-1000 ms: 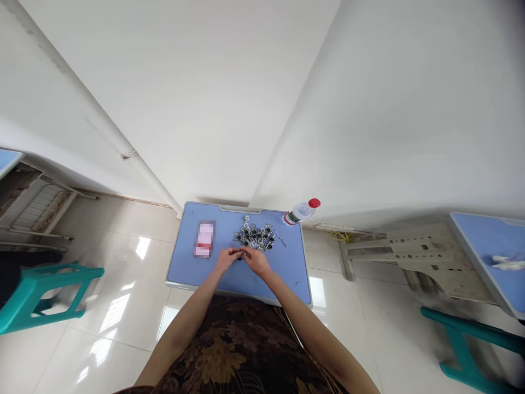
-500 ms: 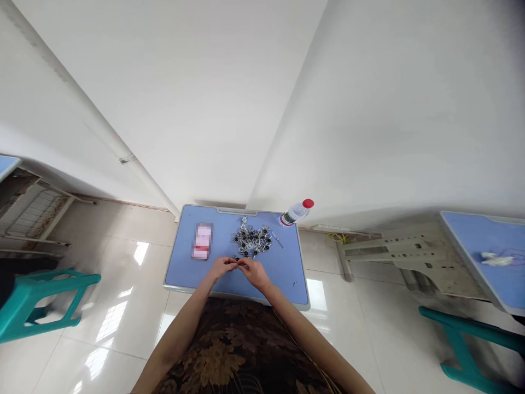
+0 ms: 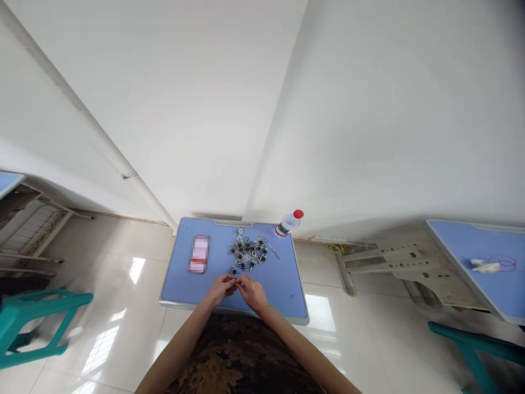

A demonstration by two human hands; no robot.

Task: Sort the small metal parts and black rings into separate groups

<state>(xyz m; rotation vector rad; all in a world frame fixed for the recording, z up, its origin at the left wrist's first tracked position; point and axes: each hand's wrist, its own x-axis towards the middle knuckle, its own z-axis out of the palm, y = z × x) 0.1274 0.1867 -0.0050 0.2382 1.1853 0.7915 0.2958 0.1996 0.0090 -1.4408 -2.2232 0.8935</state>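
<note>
Small silver-and-black metal fittings (image 3: 248, 251) are the thing to look at on my feed, sitting in a loose tangled heap near the far edge of a pale blue plastic desk (image 3: 279, 290), roughly mid-width. A couple of stray fittings (image 3: 233, 271) lie apart from the heap, just above the hands.

The left hand (image 3: 222, 289) and right hand (image 3: 252, 293) are right up close together, near the front edge of the desk. The fingers (image 3: 229, 280) are pinched in narrow, with both sets of tips meeting. Might be something tiny between them, but at this resolution I honestly can't tell what, or if they're gripping anything at all.

Left of the heap there's a flat pink-and-white packet (image 3: 199, 254), blurred out on my end. Past the heap on the right, a clear plastic bottle with a red cap (image 3: 289, 223) lies on its side at the far corner, with a thin metal rod (image 3: 274, 250) between them.

Around the desk: glossy white floor tiles (image 3: 123, 284), teal plastic stools (image 3: 33, 328) on the left, and another blue desk (image 3: 471, 241) on the right with a white item (image 3: 486, 266) on it.
</note>
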